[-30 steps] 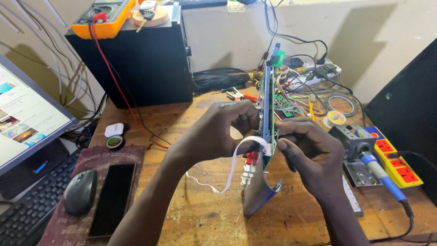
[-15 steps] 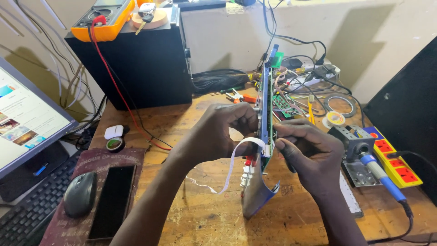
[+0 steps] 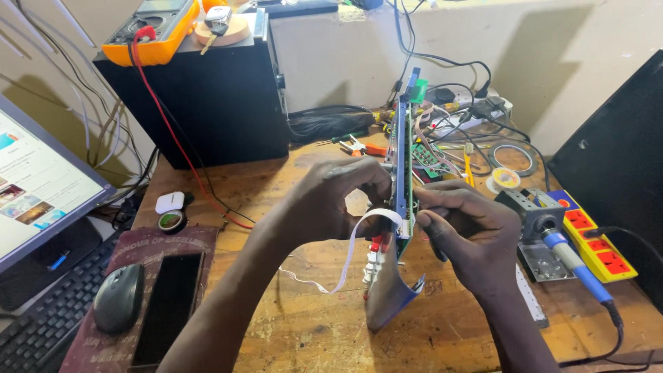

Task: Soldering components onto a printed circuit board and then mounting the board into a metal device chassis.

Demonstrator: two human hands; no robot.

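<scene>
Underneath, both hands (image 3: 331, 204) grip a circuit board (image 3: 400, 173) over the wooden workbench (image 3: 304, 331).

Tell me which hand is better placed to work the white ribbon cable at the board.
Left, probably. The left hand has its fingers at the white ribbon cable where it meets the upright circuit board. The right hand is on the board's far side, bracing it.

Black mouse (image 3: 119, 306), orange multimeter (image 3: 153, 26), blue soldering iron (image 3: 577, 262), monitor (image 3: 38, 186).
</scene>
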